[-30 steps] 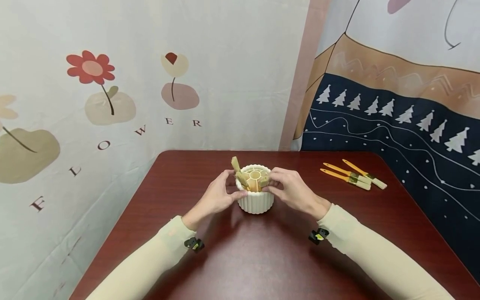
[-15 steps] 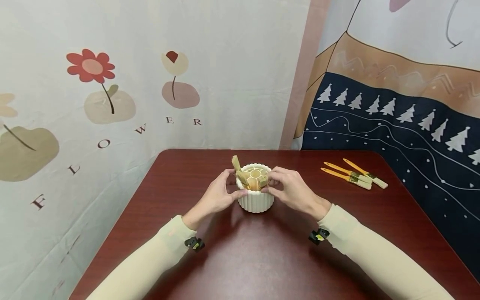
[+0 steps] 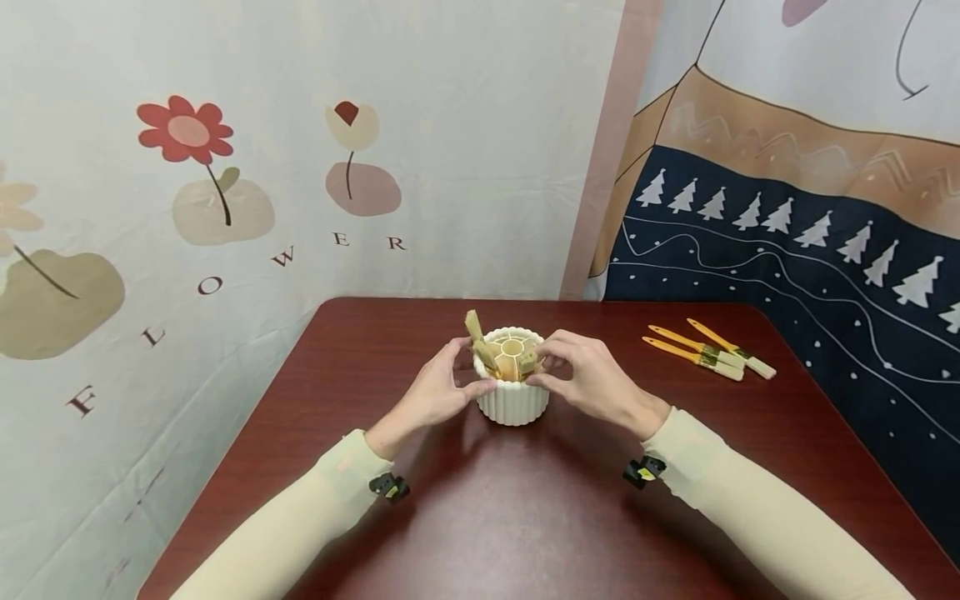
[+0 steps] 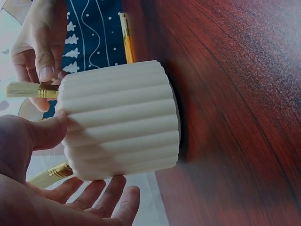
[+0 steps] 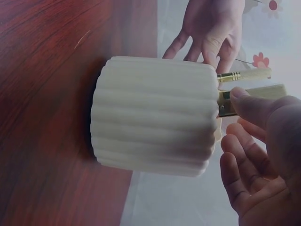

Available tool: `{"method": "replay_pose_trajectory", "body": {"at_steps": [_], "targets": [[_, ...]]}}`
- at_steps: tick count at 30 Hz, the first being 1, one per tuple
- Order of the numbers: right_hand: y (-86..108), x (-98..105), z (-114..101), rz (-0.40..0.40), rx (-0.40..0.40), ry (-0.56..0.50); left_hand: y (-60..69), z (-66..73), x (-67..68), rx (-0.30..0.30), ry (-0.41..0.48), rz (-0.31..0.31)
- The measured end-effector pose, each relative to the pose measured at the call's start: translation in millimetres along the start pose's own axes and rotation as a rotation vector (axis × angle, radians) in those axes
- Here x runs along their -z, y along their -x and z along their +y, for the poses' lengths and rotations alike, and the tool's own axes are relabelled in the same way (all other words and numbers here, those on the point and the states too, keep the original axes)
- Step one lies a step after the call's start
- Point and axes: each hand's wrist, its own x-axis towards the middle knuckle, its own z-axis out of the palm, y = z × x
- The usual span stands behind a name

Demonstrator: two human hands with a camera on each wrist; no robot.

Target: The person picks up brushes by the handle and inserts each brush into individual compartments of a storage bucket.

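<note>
A round white ribbed brush holder (image 3: 513, 403) with inner compartments stands upright on the table. Two paintbrushes are in it, bristles up: one brush (image 3: 482, 343) leans at the left side, and the other brush (image 3: 527, 362) is at the right front. My left hand (image 3: 431, 393) holds the holder, thumb at the rim and fingers around its left side. My right hand (image 3: 592, 379) is at the right rim beside the right brush (image 4: 26, 89), its fingers loosely bent. In the right wrist view, the thumb overlaps that brush (image 5: 268, 92); contact is unclear. The brush handles are mostly hidden inside.
On the right of the dark red table (image 3: 480, 517) lie three more paintbrushes with orange handles, including a front brush (image 3: 678, 350) and a rear brush (image 3: 720, 337). Printed cloths (image 3: 480, 150) hang behind and beside the table.
My right hand has shifted slightly to the right, away from the right brush. The left hand, the holder and both brushes stay nearly where they were.
</note>
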Motion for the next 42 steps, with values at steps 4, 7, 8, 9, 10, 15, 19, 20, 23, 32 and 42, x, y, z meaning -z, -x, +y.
{"method": "replay_pose_trajectory", "body": {"at_steps": [4,7,8,9,10,15,19,20,23,32,42], "targets": [[1.9,4,1,-0.006,-0.014,-0.009,1.2,0.3,-0.2,-0.001,-0.007,0.002],[3.9,7,2,-0.004,-0.018,-0.016,2.8,0.7,-1.1,-0.008,-0.006,0.014],[4.5,8,3,-0.001,-0.018,-0.017,3.5,0.9,-1.5,-0.013,-0.005,0.019],[5.1,10,3,0.001,-0.019,-0.017,4.3,1.3,-2.0,-0.016,-0.011,0.031],[5.9,11,4,0.005,-0.023,-0.016,5.5,1.6,-2.4,-0.020,-0.019,0.044],[9.2,18,8,0.016,-0.051,-0.011,12.5,3.2,-6.7,-0.041,-0.083,0.137],[12.4,24,14,0.023,-0.080,-0.007,19.5,4.0,-13.8,-0.067,-0.131,0.219],[13.4,25,16,0.026,-0.085,-0.002,21.3,4.4,-15.9,-0.072,-0.145,0.241],[17.3,30,21,0.039,-0.099,0.013,25.4,6.7,-22.6,-0.070,-0.187,0.290],[30.9,46,42,0.099,-0.148,0.095,24.6,15.5,-38.0,-0.008,-0.299,0.327],[47.1,62,64,0.120,-0.261,0.154,19.2,15.8,-42.2,0.026,-0.315,0.336]]}}
